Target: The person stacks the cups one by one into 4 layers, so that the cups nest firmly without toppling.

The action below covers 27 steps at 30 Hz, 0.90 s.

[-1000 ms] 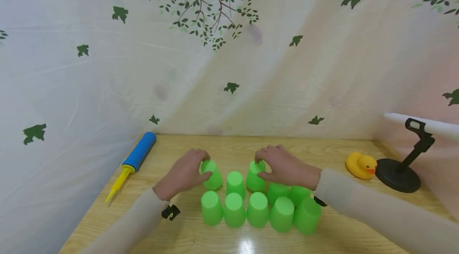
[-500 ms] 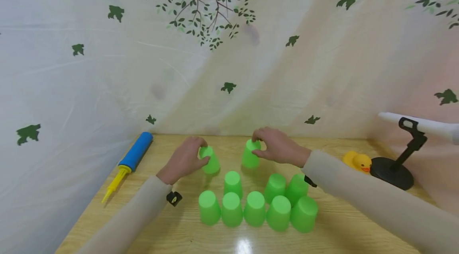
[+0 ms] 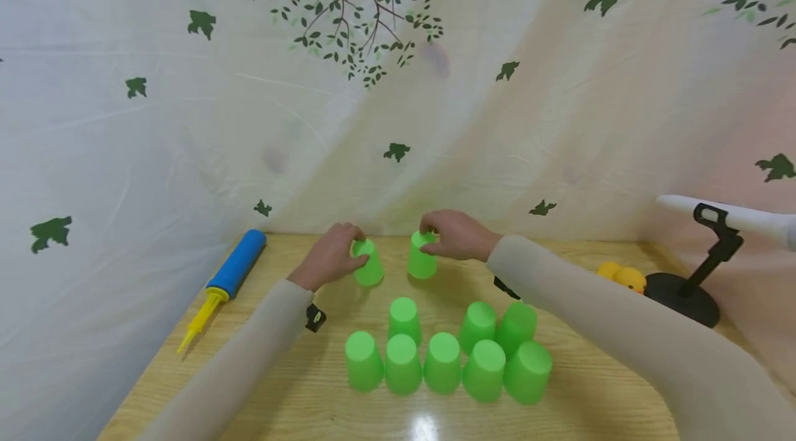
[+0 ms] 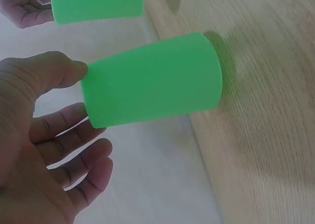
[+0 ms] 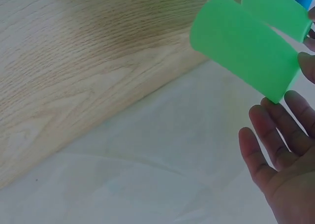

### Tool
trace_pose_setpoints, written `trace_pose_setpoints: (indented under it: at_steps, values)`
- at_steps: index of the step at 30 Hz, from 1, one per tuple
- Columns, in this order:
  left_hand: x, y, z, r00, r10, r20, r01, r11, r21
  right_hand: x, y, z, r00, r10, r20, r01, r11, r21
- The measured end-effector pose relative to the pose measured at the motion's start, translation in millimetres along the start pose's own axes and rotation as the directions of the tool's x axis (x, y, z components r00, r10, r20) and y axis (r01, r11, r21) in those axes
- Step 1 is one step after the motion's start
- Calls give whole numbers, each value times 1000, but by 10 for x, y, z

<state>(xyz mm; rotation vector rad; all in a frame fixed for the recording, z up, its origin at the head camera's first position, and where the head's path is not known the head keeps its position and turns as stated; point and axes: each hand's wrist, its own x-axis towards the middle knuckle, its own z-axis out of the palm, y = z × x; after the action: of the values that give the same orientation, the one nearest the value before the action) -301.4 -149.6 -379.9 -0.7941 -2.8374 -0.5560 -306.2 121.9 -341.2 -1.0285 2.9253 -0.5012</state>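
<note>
My left hand [image 3: 332, 256] pinches an upside-down green plastic cup [image 3: 370, 269] by its narrow closed end, near the back of the table. To its right, my right hand [image 3: 461, 236] grips a second green cup [image 3: 422, 263] the same way, thumb on the near side. A gap separates the two cups. In the left wrist view the held cup [image 4: 152, 81] has its wide rim close over the wood. The right wrist view shows the right hand's cup [image 5: 241, 47] with thumb and fingertips at its narrow end. Several more inverted green cups [image 3: 403, 366] stand nearer the front.
Behind the front row stand one cup [image 3: 404, 320] and a pair on the right [image 3: 478, 327]. A blue and yellow hand pump [image 3: 235, 265] lies at left. A yellow rubber duck [image 3: 622, 276] and a black-based stand [image 3: 683, 299] are at right. A patterned cloth [image 3: 398, 116] hangs behind the table.
Both hands have carried their cups from the second row toward the back of the table. The two cups are now closer together. The other cups have stayed in place.
</note>
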Motion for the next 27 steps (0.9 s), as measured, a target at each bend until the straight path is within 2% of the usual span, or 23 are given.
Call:
trace_pose_setpoints:
  at_steps: [6,9,13,22,27]
  values:
    - [116,-61,87,999,-5,41,6,1000,-13,165,25,139,999,0,48,-1,1000,12]
    - [156,-46,108,998,-10,57,12,999,-39,245,24,217,997,-5,75,6,1000,-16]
    - [209,-22,112,998,-11,57,13,999,-39,330,16,275,996,28,90,-26,999,-21]
    - [274,-38,111,997,-23,77,25,999,-21,419,61,328,992,115,61,-115,993,-10]
    - [309,-40,110,997,-20,73,20,1000,-2,462,77,370,994,111,23,-111,994,-10]
